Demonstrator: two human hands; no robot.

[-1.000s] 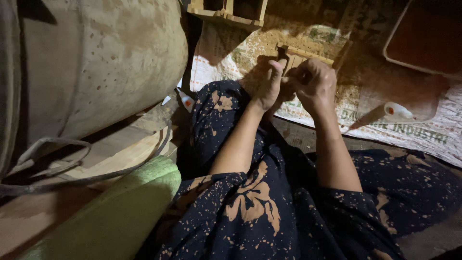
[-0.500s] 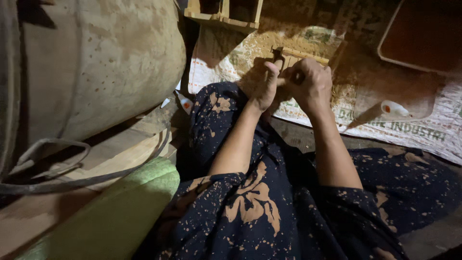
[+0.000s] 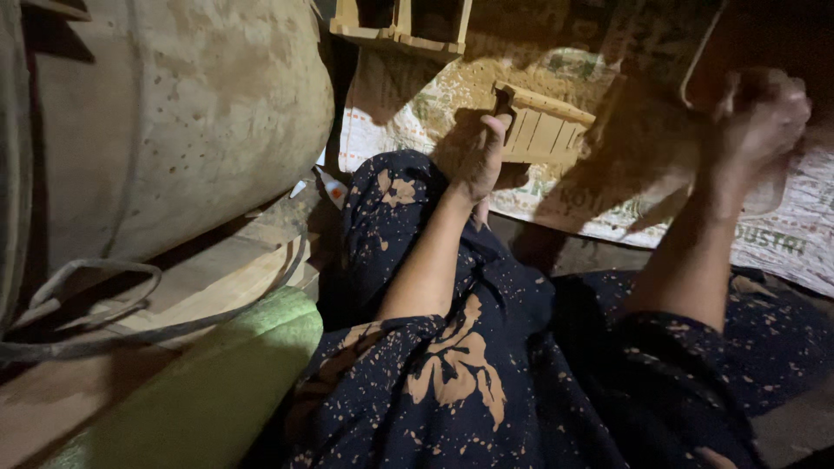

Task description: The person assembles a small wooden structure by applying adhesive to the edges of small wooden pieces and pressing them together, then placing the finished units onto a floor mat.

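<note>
My left hand (image 3: 476, 155) rests over my raised knee and pinches a small dark piece (image 3: 502, 101) between thumb and fingers. That piece sits against the left end of a small slatted wooden frame (image 3: 546, 130), which lies on a printed woven sack (image 3: 452, 95). My right hand (image 3: 757, 117) is far off to the right with its fingers curled. It hovers over a white object (image 3: 776, 196) and partly hides it. Whether the right hand grips anything is unclear.
A large pitted drum (image 3: 174, 122) fills the left side, with a cord (image 3: 104, 300) looped below it. A pale green cushion (image 3: 208, 391) lies beside my leg. A wooden crate frame (image 3: 395, 30) stands at the top, and a brown tray edge (image 3: 704, 52) shows at top right.
My right hand has left the left hand and swung right to the white object. The left hand stays on the small dark piece. The slatted frame is now uncovered.
</note>
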